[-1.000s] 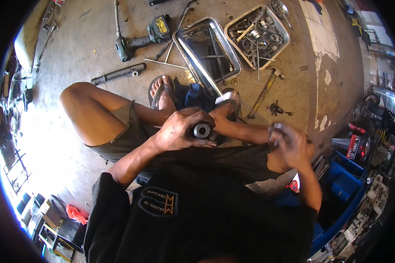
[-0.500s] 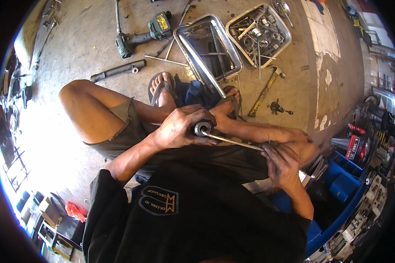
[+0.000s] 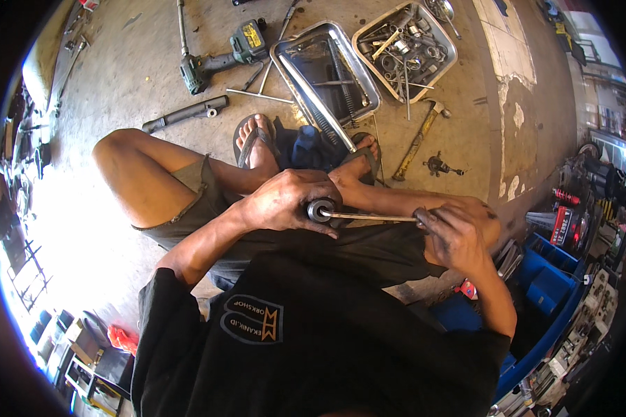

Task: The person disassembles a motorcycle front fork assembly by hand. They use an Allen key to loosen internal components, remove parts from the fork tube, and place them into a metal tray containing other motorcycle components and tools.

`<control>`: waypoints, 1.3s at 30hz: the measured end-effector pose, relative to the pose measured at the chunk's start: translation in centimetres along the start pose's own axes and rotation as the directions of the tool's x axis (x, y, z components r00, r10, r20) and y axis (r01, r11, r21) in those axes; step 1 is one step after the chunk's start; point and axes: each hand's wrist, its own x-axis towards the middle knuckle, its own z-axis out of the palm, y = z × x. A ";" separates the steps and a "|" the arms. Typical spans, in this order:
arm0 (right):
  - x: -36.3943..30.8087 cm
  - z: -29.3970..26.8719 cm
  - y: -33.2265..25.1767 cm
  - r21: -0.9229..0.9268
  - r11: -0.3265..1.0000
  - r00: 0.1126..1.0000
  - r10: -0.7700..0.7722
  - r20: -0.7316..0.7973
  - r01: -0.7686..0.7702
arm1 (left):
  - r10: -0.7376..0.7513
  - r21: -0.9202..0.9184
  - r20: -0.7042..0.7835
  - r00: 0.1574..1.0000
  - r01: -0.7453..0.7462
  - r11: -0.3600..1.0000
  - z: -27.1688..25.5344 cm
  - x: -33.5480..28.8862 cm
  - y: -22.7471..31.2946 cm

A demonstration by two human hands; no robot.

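My left hand (image 3: 285, 200) is closed around a dark tube-shaped part (image 3: 315, 210) above my lap. Its round end, with a lighter ring in the middle, faces up at me; the rest is hidden by the hand. A thin metal rod (image 3: 374, 217) runs nearly level from that ring to my right hand (image 3: 458, 235). The fingertips of my right hand pinch the rod's outer end. The rod's inner tip is at the ring's opening; how deep it sits I cannot tell.
Beyond my feet lie a tray with long springs (image 3: 290, 50), a tray of sockets and small parts (image 3: 360, 43), a cordless impact wrench (image 3: 219, 62), a T-handle wrench (image 3: 264, 82), a dark tube (image 3: 186, 115), a hammer (image 3: 417, 142) and a small dark part (image 3: 442, 165). Blue bins (image 3: 546, 288) stand right.
My right hand has moved away from my body and slightly right, swinging the rod's outer end with it, so the rod lies more level. My left hand stays closed on the tube-shaped part.
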 end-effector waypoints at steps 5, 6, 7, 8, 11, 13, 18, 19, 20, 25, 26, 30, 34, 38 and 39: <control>0.9 -0.7 2.8 -0.142 0.982 0.992 -0.114 0.059 0.122 | 0.035 -0.031 0.149 0.988 -0.031 0.999 -0.1 0.4 -0.2; 1.5 -1.3 3.0 -0.169 0.973 0.986 -0.147 0.076 0.158 | 0.049 -0.038 0.171 0.984 -0.043 0.998 -0.1 0.5 -0.3; 2.0 -1.6 3.2 -0.195 0.961 0.979 -0.178 0.094 0.194 | 0.039 -0.047 0.178 0.983 -0.031 0.998 -0.3 0.7 -0.3; 2.2 -1.5 3.4 -0.203 0.958 0.977 -0.183 0.110 0.202 | 0.029 -0.056 0.185 0.982 -0.019 0.998 -0.5 0.9 -0.2; 2.6 -1.4 4.0 -0.264 0.941 0.977 -0.200 0.071 0.212 | -0.016 -0.009 0.173 0.985 0.018 1.000 -1.0 1.2 0.3; 1.8 -0.8 3.7 -0.237 0.955 0.982 -0.163 0.090 0.180 | -0.030 0.025 0.153 0.988 0.026 0.999 -1.2 1.2 0.4; 1.7 -1.3 2.0 -0.296 0.943 0.985 -0.121 0.121 0.152 | -0.033 0.018 0.146 0.989 0.031 0.999 -0.7 0.9 0.6; 1.8 -1.6 1.8 -0.282 0.949 0.986 -0.111 0.125 0.143 | -0.044 0.031 0.155 0.987 0.039 0.999 -0.7 0.9 0.6; 1.9 -1.6 1.5 -0.266 0.955 0.986 -0.102 0.129 0.134 | -0.055 0.045 0.164 0.985 0.048 0.998 -0.6 0.8 0.7; 4.4 0.9 -2.6 0.006 0.986 0.982 -0.166 0.085 0.166 | 0.014 0.039 0.121 0.993 -0.019 0.999 0.9 0.8 0.1; 5.0 1.2 -3.2 0.080 0.985 0.978 -0.165 0.125 0.156 | -0.002 0.037 0.126 0.992 -0.002 0.999 1.2 1.0 0.2; 6.1 2.7 -2.8 0.028 0.960 0.960 -0.279 0.029 0.278 | -0.038 0.093 0.099 0.994 0.029 0.995 1.5 1.5 0.7; 7.2 2.6 -2.6 0.006 0.929 0.929 -0.371 -0.007 0.371 | -0.108 0.142 -0.011 0.994 0.109 0.984 2.1 0.4 1.2; 7.6 2.8 -1.0 0.066 0.886 0.888 -0.459 -0.023 0.460 | -0.122 0.187 0.023 0.992 0.116 0.975 2.0 1.3 3.0; 7.8 2.8 -1.0 0.083 0.873 0.876 -0.482 -0.004 0.481 | -0.115 0.167 0.043 0.992 0.106 0.980 1.7 1.1 3.2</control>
